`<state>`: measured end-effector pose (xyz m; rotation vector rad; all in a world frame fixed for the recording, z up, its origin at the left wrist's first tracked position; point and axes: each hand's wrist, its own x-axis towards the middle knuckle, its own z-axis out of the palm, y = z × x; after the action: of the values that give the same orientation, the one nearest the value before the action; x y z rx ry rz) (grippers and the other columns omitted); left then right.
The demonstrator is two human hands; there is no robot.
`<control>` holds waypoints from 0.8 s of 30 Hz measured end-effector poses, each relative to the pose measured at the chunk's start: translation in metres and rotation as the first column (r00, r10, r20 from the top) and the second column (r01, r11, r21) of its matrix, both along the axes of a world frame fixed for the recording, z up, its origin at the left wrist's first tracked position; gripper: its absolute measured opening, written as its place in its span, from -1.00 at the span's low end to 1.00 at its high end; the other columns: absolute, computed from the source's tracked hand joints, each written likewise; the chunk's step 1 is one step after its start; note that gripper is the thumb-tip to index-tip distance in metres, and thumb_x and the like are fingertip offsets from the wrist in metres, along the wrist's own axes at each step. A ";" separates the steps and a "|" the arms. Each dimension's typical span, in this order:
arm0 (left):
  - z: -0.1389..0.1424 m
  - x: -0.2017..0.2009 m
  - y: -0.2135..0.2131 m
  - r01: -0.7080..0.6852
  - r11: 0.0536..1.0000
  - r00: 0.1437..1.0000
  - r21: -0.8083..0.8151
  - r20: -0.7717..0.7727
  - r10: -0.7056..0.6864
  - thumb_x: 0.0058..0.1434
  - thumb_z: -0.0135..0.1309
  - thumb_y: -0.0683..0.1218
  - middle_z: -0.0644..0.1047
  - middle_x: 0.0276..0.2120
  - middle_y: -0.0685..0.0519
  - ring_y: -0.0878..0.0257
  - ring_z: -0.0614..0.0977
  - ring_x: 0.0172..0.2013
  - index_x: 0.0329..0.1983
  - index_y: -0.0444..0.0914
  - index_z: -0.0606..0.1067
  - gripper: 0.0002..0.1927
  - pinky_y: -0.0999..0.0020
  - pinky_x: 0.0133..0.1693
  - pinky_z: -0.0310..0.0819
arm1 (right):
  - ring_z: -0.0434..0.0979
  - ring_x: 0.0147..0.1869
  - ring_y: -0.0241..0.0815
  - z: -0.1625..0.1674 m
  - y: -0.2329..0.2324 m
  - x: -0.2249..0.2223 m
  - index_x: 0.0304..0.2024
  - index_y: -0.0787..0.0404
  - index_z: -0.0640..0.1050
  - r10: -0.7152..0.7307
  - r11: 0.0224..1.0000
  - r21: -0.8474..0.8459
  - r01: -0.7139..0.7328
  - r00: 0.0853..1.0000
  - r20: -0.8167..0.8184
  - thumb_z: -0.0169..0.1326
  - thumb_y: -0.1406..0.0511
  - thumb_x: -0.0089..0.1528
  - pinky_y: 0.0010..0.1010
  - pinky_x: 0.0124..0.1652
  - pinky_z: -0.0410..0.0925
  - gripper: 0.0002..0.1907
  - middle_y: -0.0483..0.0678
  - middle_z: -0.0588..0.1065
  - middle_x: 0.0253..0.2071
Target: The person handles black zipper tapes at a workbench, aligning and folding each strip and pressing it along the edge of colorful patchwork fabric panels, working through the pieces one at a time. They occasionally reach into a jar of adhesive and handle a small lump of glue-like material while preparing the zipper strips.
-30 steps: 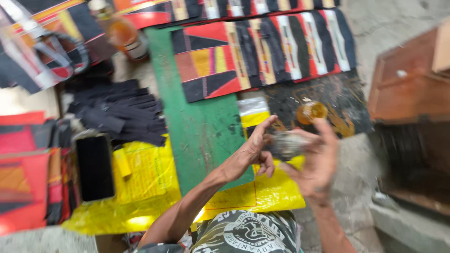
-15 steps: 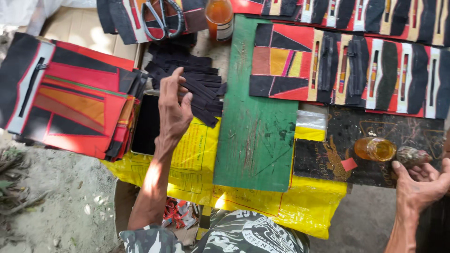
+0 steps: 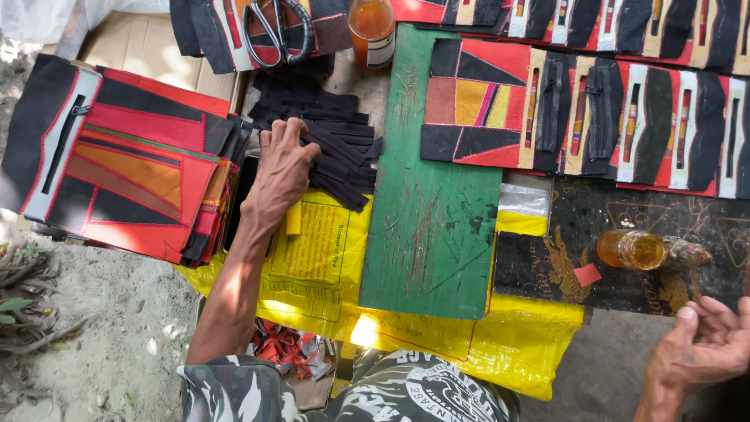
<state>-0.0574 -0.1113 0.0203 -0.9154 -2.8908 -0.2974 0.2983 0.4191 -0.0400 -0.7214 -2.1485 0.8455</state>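
Note:
My left hand [image 3: 283, 172] rests fingers-down on a pile of black fabric strips [image 3: 332, 137] beside a green board [image 3: 433, 227]. Its fingers are spread on the strips; a firm grip is not visible. My right hand [image 3: 707, 348] hovers at the lower right, palm up, fingers loosely curled and empty, just below a small amber glass bottle [image 3: 633, 250] lying on its side. Stitched red, black and orange fabric panels [image 3: 125, 164] are stacked to the left of my left hand.
A row of sewn patchwork panels [image 3: 609, 109] runs across the top right. Scissors [image 3: 275, 31] and an upright orange bottle [image 3: 373, 27] sit at the top. Yellow plastic sheeting [image 3: 476, 344] lies under the board. Sandy ground lies to the left.
My left hand has settled further onto the black strips. My right hand has drawn back from the amber bottle toward the lower right. The view has shifted slightly.

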 end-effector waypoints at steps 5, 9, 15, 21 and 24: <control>0.025 0.008 0.031 0.208 0.896 0.978 0.393 -0.072 -0.195 0.06 0.22 -0.30 0.56 -0.05 0.02 0.03 0.52 0.10 -0.23 -0.24 0.56 -0.78 0.13 0.07 0.33 | 0.52 0.02 -0.14 0.034 -0.039 -0.008 0.38 0.57 0.31 -0.001 0.982 0.188 -0.004 1.000 0.030 -0.01 0.65 0.38 -0.47 0.02 0.40 -0.51 0.17 0.49 0.02; 0.029 0.041 0.097 -0.039 0.648 0.948 0.760 0.233 -0.216 0.22 0.27 -0.26 0.58 -0.26 0.08 0.26 0.59 -0.17 -0.03 -0.25 0.50 -0.72 0.39 -0.12 0.47 | 0.53 0.13 -0.21 0.064 -0.091 -0.028 0.36 0.48 0.37 -0.030 1.000 -0.011 0.029 0.999 -0.045 0.01 0.53 0.39 -0.50 0.07 0.45 -0.53 0.07 0.48 0.05; 0.015 0.080 0.200 -0.438 0.406 0.531 0.802 0.596 -0.603 0.23 0.30 -0.23 0.45 -0.45 0.20 0.51 0.44 -0.38 0.05 -0.30 0.40 -0.61 0.56 -0.33 0.32 | 0.52 0.09 -0.31 0.092 -0.163 -0.092 0.37 0.38 0.34 0.265 0.757 -0.571 -0.317 0.948 -0.175 0.09 0.46 0.34 -0.47 0.13 0.37 -0.46 0.00 0.56 0.02; 0.007 0.116 0.233 -0.455 0.416 0.337 0.788 0.584 -0.738 0.25 0.27 -0.20 0.53 -0.40 0.15 0.47 0.54 -0.34 0.08 -0.30 0.35 -0.59 0.56 -0.28 0.41 | 0.54 0.06 -0.28 0.108 -0.156 -0.124 0.40 0.31 0.29 0.352 0.491 -0.734 -0.470 0.877 -0.326 0.21 0.46 0.25 -0.47 0.07 0.40 -0.31 -0.02 0.55 -0.04; 0.006 0.116 0.242 -0.596 0.402 0.009 0.695 0.507 -0.862 0.26 0.16 -0.05 0.60 -0.31 0.06 0.38 0.62 -0.27 0.09 -0.33 0.37 -0.58 0.49 -0.19 0.51 | 0.51 -0.09 -0.30 0.106 -0.144 -0.121 0.42 0.31 0.31 0.301 0.377 -0.758 -0.533 0.844 -0.443 0.27 0.46 0.23 -0.50 -0.08 0.39 -0.28 0.00 0.56 -0.14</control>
<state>0.0587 0.1303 0.0262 -0.8703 -1.8499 -3.6200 0.1770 0.2747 0.0655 -0.4443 -1.5660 2.2896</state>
